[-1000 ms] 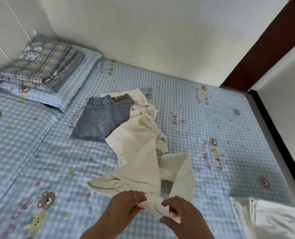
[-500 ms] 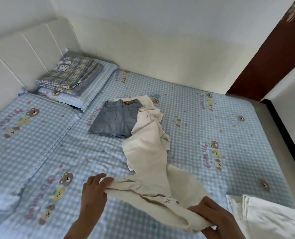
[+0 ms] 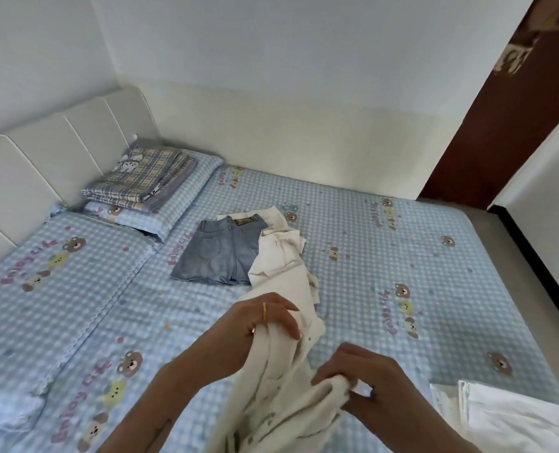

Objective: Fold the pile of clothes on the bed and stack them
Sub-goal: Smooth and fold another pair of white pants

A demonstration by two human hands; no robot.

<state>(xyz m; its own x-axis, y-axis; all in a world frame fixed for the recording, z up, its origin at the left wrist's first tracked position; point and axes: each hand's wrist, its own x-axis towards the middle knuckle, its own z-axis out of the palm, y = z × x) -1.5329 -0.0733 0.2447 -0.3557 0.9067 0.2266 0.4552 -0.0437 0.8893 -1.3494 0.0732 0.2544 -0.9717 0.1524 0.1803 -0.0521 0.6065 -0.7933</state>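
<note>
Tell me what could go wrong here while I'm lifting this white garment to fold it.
The white garment has its far end draped over the edge of the folded denim shorts, so pulling it up with the left hand and right hand may drag the shorts out of their fold. Both hands grip bunched fabric rather than clear edges, so the fold could come out uneven.

The bed [image 3: 369,243], covered in a blue gingham sheet printed with bears, carries folded light-blue denim shorts [image 3: 219,253] mid-bed, a cream garment [image 3: 281,263] overlapping their right edge, two matching pillows [image 3: 59,269] far left, and folded white cloth [image 3: 513,416] near right.
</note>
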